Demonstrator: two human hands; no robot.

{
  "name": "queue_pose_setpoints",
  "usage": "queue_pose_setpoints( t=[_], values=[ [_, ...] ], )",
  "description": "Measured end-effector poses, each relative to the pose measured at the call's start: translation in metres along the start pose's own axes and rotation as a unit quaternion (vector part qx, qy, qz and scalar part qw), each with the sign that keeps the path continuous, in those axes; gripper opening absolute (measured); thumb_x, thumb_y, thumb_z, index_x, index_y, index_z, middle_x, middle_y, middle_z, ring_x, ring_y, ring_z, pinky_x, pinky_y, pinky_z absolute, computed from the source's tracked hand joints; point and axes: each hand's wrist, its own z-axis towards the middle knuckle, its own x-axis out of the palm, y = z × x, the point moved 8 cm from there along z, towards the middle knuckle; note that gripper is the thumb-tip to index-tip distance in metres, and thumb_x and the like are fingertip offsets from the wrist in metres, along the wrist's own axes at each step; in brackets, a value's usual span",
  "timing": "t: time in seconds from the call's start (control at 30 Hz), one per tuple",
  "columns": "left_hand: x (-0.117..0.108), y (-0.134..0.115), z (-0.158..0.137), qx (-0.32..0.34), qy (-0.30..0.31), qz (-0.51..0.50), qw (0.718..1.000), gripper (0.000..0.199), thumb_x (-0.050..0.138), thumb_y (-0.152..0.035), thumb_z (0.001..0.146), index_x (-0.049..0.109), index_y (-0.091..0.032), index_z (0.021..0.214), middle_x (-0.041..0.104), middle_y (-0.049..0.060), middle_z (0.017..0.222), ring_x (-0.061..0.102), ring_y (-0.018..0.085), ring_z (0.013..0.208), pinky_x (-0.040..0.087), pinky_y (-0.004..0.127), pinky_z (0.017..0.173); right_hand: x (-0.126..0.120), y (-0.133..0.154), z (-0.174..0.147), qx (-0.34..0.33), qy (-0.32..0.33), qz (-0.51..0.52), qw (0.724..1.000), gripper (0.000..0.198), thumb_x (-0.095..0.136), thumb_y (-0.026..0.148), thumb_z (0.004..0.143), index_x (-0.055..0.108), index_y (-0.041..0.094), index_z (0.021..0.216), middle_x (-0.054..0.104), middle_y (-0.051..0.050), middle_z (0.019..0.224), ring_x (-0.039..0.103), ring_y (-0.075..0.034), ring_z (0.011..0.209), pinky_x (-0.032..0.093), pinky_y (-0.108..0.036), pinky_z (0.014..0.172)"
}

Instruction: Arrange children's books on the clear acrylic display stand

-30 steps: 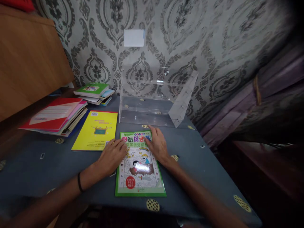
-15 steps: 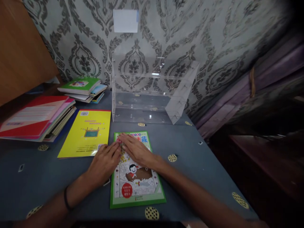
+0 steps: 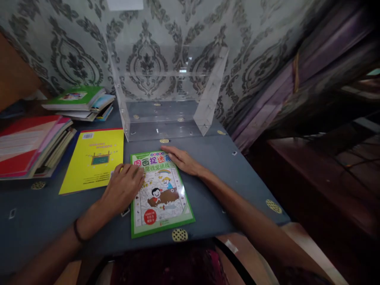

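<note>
Left hand [image 3: 123, 188] and right hand [image 3: 181, 160] rest with fingers extended, gripping nothing, at the left edge and top-right corner of a green book [image 3: 162, 194], flat on the table [image 3: 225, 162]; apparently steadying it, so lifting would need fingertips underneath

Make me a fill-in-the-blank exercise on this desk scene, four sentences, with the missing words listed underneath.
1. The right hand is at the upper ____ corner of the green-bordered book.
2. A dark band circles the person's ____ wrist.
3. The book with the chalkboard picture has a mostly ____ cover.
4. The pattern of the wallpaper shows through the rack, because its panels are ____.

Missing words: right; left; yellow; transparent.
</note>
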Motion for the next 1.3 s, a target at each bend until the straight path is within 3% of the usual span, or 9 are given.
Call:
queue_pose_setpoints(
  t=[0.13,0.27,0.4,0.53,0.8,0.9,1.1,1.3],
  values=[
    [0.015,-0.006,0.032,0.036,0.023,-0.024,0.999,0.027,0.044,-0.028,0.1,0.061,-0.017,0.117,0.064,0.011,0.107,0.055,0.026,0.101,0.046,0.04,0.086,-0.005,0.0,0.002,-0.001,-0.003,0.067,0.998,0.058,0.031,0.057,0.103,0.042,0.025,0.15,0.054,-0.007,0.149,0.05,-0.022,0.137,0.039,-0.05,0.116],
    [0.032,-0.011,0.062,0.057,0.006,-0.063,0.996,0.032,0.045,-0.031,0.101,0.058,-0.018,0.127,0.06,0.012,0.117,0.051,0.026,0.106,0.047,0.04,0.088,-0.01,0.003,0.001,0.009,-0.009,0.094,0.996,0.053,0.032,0.052,0.104,0.041,0.027,0.15,0.056,-0.006,0.147,0.051,-0.02,0.136,0.038,-0.048,0.117],
    [0.039,-0.024,0.074,0.06,0.008,-0.079,0.995,0.034,0.046,-0.032,0.1,0.059,-0.018,0.129,0.056,0.014,0.121,0.049,0.028,0.11,0.046,0.045,0.093,-0.013,0.006,0.002,0.013,-0.013,0.106,0.994,0.052,0.033,0.053,0.104,0.044,0.028,0.148,0.055,-0.005,0.148,0.05,-0.019,0.137,0.033,-0.046,0.12],
    [0.031,-0.055,0.062,0.1,0.044,-0.102,0.989,0.038,0.043,-0.033,0.101,0.059,-0.018,0.132,0.053,0.015,0.125,0.047,0.03,0.116,0.043,0.051,0.101,-0.011,0.005,0.003,0.017,-0.008,0.123,0.992,0.053,0.034,0.053,0.104,0.043,0.026,0.148,0.056,-0.006,0.148,0.05,-0.02,0.137,0.033,-0.047,0.119],
    [0.001,-0.119,0.004,0.201,0.093,-0.166,0.961,0.039,0.044,-0.037,0.102,0.054,-0.022,0.136,0.056,0.013,0.125,0.049,0.028,0.118,0.041,0.051,0.104,-0.01,0.004,0.003,0.022,-0.013,0.116,0.993,0.054,0.033,0.055,0.104,0.043,0.026,0.148,0.055,-0.006,0.148,0.049,-0.019,0.138,0.036,-0.046,0.118],
    [-0.003,-0.124,-0.007,0.21,0.1,-0.164,0.959,0.041,0.046,-0.039,0.101,0.05,-0.023,0.138,0.055,0.013,0.13,0.047,0.03,0.124,0.038,0.053,0.107,-0.007,0.004,0.002,0.013,-0.021,0.063,0.998,0.052,0.032,0.05,0.105,0.046,0.022,0.147,0.054,-0.008,0.149,0.05,-0.02,0.137,0.036,-0.046,0.117],
    [-0.003,-0.121,-0.01,0.208,0.069,-0.111,0.969,0.044,0.048,-0.039,0.1,0.046,-0.024,0.142,0.058,0.009,0.135,0.049,0.028,0.128,0.036,0.049,0.111,0.01,0.008,0.003,0.008,0.008,-0.089,0.996,0.047,0.034,0.042,0.105,0.05,0.021,0.144,0.049,-0.009,0.153,0.038,-0.023,0.146,0.023,-0.053,0.122],
    [-0.004,-0.104,0.004,0.17,0.062,-0.124,0.976,0.039,0.052,-0.036,0.099,0.051,-0.025,0.137,0.06,0.008,0.136,0.052,0.028,0.128,0.04,0.046,0.106,0.007,0.008,0.023,0.023,0.007,-0.167,0.986,0.043,0.038,0.035,0.103,0.056,0.019,0.139,0.049,-0.012,0.152,0.039,-0.024,0.146,0.028,-0.053,0.121]
  ],
)
